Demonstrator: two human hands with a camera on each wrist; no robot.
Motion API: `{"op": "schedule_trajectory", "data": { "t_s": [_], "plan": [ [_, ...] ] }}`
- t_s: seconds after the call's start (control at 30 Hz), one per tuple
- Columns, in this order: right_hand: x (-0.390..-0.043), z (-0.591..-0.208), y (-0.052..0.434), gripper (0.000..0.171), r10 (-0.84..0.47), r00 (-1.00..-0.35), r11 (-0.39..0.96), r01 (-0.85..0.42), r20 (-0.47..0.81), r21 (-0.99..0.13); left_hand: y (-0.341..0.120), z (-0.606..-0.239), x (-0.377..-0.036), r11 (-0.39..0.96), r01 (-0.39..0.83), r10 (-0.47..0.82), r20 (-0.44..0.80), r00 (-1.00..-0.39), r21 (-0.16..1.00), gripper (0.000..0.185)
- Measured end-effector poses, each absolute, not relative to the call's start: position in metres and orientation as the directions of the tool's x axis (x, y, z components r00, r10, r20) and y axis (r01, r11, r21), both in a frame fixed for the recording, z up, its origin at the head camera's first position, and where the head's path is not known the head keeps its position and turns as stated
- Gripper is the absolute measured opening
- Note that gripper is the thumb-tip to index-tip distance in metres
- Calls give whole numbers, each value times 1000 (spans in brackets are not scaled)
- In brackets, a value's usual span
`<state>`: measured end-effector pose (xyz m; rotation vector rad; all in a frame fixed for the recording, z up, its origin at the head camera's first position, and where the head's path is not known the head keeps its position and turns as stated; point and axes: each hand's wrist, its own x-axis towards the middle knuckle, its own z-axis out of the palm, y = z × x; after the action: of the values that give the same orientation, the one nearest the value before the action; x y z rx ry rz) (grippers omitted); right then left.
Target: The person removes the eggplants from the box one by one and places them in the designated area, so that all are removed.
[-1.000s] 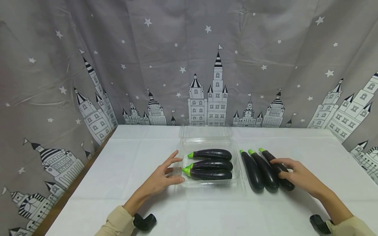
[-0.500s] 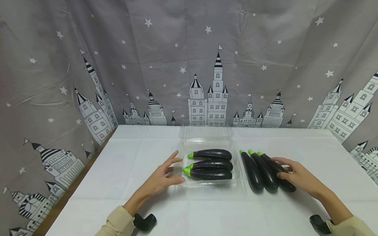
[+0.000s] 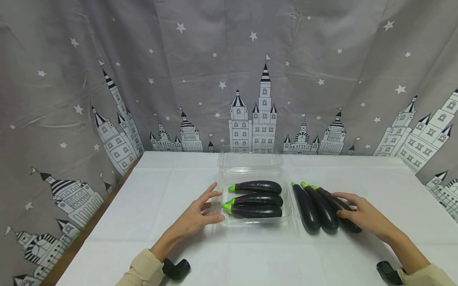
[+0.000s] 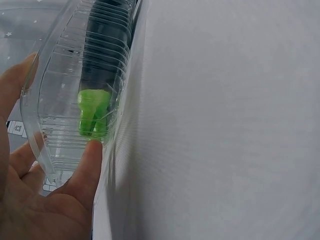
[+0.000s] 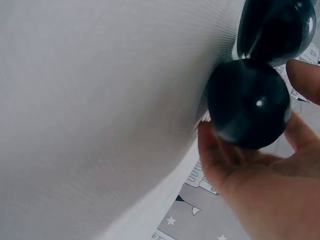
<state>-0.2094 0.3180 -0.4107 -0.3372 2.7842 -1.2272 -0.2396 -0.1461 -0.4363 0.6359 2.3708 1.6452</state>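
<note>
Outermost eggplant [image 3: 333, 204] has been swivelled, not yet lifted, by curled right hand [image 3: 365, 215]. Container [image 3: 250, 222] is touched by spread left hand [image 3: 195, 216].

The left arm [image 3: 164, 245] slants in from the near left toward the far right, ending in the left hand [image 3: 193, 216]. Its thumb [image 3: 213, 218] points right, set well apart from the lightly bent fingers [image 3: 209, 194]. From the near right, the right arm [image 3: 402, 245] angles toward the far left; the right hand [image 3: 363, 214] grips with curled fingers [image 5: 212, 160], thumb opposing them.
</note>
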Motion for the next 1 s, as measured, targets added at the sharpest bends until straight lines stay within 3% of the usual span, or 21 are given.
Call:
{"op": "schedule_trajectory", "data": {
  "t_s": [0.5, 0.8, 1.0],
  "plan": [
    [-208, -410, 318, 49, -165, -986, 707, -132, 20, -695, -140, -408, -226, 311, 181, 441, 27, -897, 933, 61],
    [-205, -410, 317, 41, -159, -987, 711, -134, 28, -690, -144, -435, -240, 322, 234, 437, 75, -896, 918, 67],
    [-203, -409, 317, 40, -153, -988, 704, -132, 32, -698, -142, -421, -232, 321, 206, 442, 47, -896, 924, 63]
  ]
}}
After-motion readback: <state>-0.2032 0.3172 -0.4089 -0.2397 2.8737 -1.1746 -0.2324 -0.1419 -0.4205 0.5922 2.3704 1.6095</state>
